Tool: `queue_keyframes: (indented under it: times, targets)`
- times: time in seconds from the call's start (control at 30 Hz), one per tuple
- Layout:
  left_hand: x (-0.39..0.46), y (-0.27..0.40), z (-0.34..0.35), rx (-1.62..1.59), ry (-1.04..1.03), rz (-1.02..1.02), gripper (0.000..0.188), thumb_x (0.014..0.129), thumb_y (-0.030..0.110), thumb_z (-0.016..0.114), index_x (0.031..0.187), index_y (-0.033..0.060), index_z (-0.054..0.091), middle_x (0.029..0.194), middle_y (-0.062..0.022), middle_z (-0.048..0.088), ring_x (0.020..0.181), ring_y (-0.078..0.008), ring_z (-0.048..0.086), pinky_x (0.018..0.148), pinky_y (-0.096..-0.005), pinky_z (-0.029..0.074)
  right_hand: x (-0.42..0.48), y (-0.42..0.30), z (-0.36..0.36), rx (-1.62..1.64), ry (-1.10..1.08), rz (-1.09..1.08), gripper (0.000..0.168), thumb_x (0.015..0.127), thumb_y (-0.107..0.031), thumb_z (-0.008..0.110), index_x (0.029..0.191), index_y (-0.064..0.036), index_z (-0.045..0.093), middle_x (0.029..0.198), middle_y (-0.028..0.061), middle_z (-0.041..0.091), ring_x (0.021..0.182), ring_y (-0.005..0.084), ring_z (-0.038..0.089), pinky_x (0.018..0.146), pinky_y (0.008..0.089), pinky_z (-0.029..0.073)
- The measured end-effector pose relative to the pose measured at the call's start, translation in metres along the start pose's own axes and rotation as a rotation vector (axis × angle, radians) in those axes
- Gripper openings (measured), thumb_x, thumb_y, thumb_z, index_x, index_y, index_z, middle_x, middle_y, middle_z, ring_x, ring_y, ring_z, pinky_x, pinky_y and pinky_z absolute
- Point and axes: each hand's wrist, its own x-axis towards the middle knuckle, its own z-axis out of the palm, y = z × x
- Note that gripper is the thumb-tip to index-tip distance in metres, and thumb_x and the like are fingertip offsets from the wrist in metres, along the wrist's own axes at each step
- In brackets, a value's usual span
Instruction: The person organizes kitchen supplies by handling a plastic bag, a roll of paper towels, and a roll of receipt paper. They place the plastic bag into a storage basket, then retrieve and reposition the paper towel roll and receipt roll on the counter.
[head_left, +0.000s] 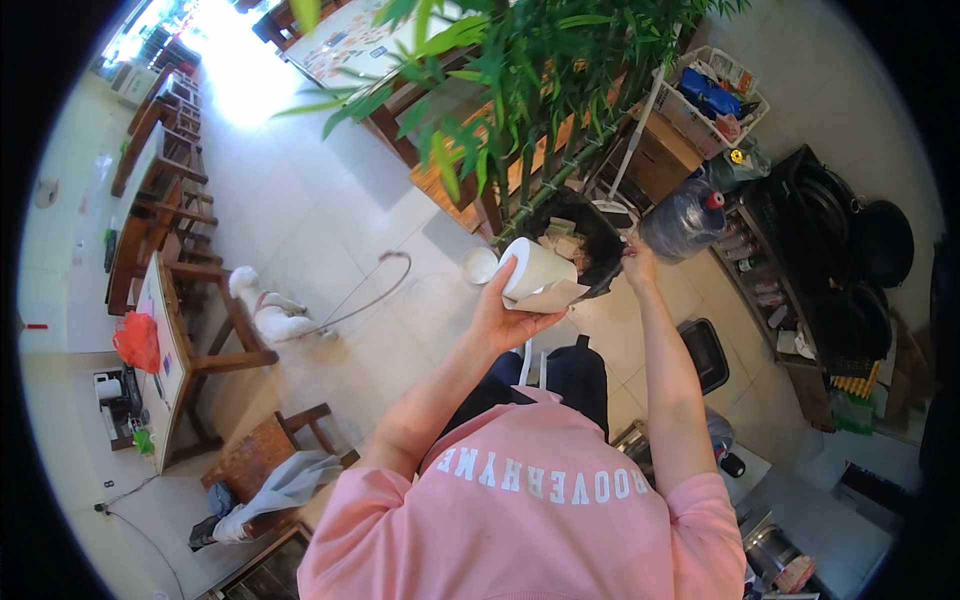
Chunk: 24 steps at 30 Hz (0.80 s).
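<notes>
My left hand (501, 311) holds a thick white roll (538, 271), apparently of paper, tilted on its side with a loose flap at its lower edge. My fingers pass beneath it and the thumb lies along its end. Just past the roll stands a bin with a black liner (606, 259), holding crumpled papers and card pieces (561, 241). At the bin's right rim, my right hand (639, 264) pinches the liner's edge. A round white dish or lid (478, 266) is left of the roll, seemingly on the floor.
Leafy bamboo-like stalks (525, 135) rise behind the bin. Large plastic water bottles (679, 217) and a black-topped shelf (817, 247) stand to the right. A black tub (703, 355) sits on the floor. Leftward, a white dog (281, 315) lies near a wooden table (169, 352).
</notes>
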Motion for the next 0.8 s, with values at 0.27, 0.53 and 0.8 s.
queue_keyframes:
  times: [0.27,0.53,0.8]
  targets:
    - [0.098,-0.023,0.067,0.066,0.020,0.236,0.060,0.081,0.037,0.061,0.128,0.0104,0.036,0.127,-0.0144,0.042,0.117,-0.0344,0.041,0.091,-0.0531,0.039,0.051,-0.049,-0.061,0.608,-0.259,-0.029,0.026,0.080,-0.019,0.064,0.066,0.002,0.063,0.070,0.0044,0.061,0.065,0.0091,0.053,0.058,0.0238,0.040]
    - [0.156,-0.056,0.101,0.187,0.145,0.403,0.058,0.078,0.030,0.066,0.125,0.0102,0.039,0.121,-0.0100,0.048,0.110,-0.0282,0.049,0.089,-0.0458,0.042,0.110,-0.003,-0.037,0.562,-0.566,-0.049,0.032,0.076,-0.013,0.067,0.103,0.002,0.058,0.093,0.0081,0.062,0.081,0.0153,0.056,0.070,0.0236,0.043]
    - [0.163,-0.060,0.102,0.682,0.263,0.789,0.074,0.073,0.023,0.071,0.131,0.0052,0.030,0.116,-0.0103,0.050,0.108,-0.0206,0.048,0.090,-0.0312,0.040,0.089,-0.109,-0.101,0.937,-1.112,0.194,0.078,0.072,-0.021,0.071,0.136,-0.009,0.027,0.114,0.0094,0.049,0.102,0.0167,0.050,0.081,0.0261,0.041]
